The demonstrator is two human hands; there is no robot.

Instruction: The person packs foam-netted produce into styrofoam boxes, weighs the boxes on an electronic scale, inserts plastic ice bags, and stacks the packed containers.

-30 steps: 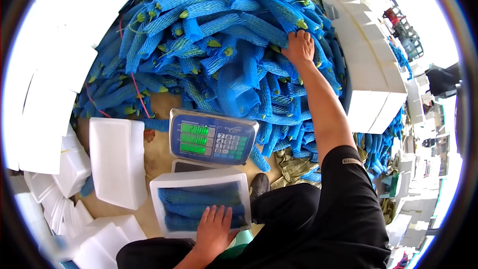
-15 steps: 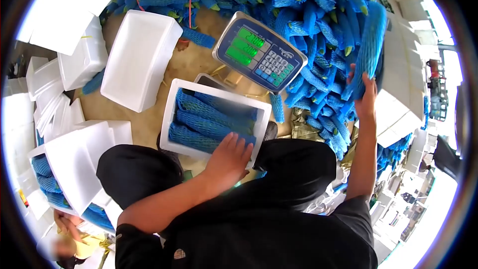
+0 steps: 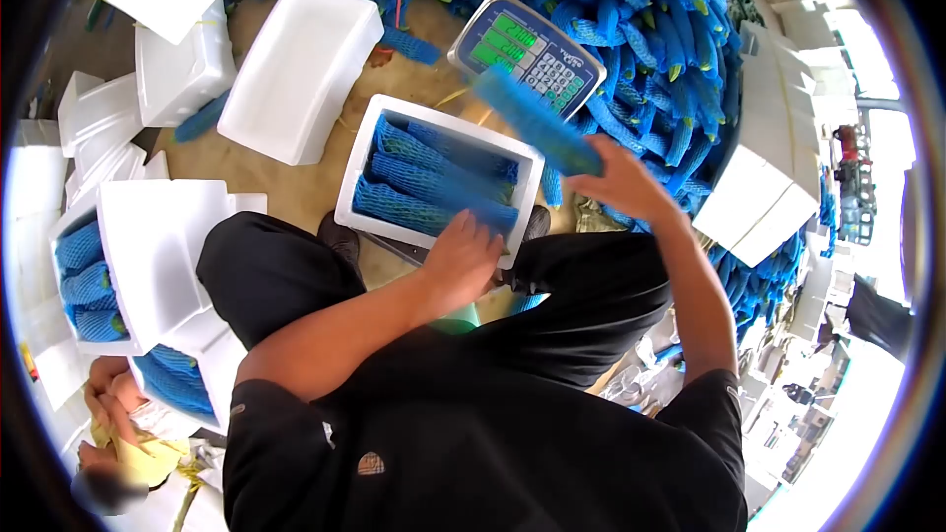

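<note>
- Black shirt (image 3: 552, 473) fills the bottom of the frame.
- Left hand (image 3: 459, 264), at centre, lies at the lower right corner of a white foam box (image 3: 357, 167); whether its fingers grip anything, I cannot tell.
- Blue netted vegetables (image 3: 409, 174) lie side by side in that box.
- Right hand (image 3: 626, 182), right of centre, has its fingers grasping one end of a blurred blue vegetable (image 3: 537, 125), slanted towards the upper left.
- Scale (image 3: 545, 64), upper middle, shows green digits.
- Heaped netted vegetables (image 3: 680, 69) fill the upper right.

1 blurred blue-netted vegetable (image 3: 532, 121) slants, apparently near the box (image 3: 359, 162).
</note>
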